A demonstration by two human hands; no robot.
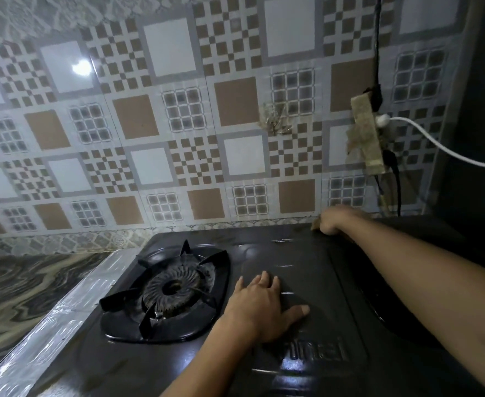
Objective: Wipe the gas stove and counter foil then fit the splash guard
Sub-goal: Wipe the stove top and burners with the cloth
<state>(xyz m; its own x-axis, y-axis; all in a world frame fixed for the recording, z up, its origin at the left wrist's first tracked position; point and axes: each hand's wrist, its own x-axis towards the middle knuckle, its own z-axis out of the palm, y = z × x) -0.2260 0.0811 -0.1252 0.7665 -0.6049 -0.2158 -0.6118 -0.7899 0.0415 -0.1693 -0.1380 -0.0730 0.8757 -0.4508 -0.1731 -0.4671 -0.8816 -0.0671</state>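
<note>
Black gas stove (307, 325) sat on counter foil (63, 310), back edge vs tiled wall (178, 124). Left hand (264, 308) lay flat on stove centre beside burner (172, 290), fingers straight & spread. Right hand (333, 222) at rear edge, fingers curled round a brownish cloth (316, 224). Splash guard: couldn't spot it.

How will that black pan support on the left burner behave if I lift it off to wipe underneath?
The pan support looks like dark cast metal with thick prongs, so probably stiff and heavy for its size. It seems to sit loose around the burner, so a push may shift it. Its glossy ring could be slippery.
</note>
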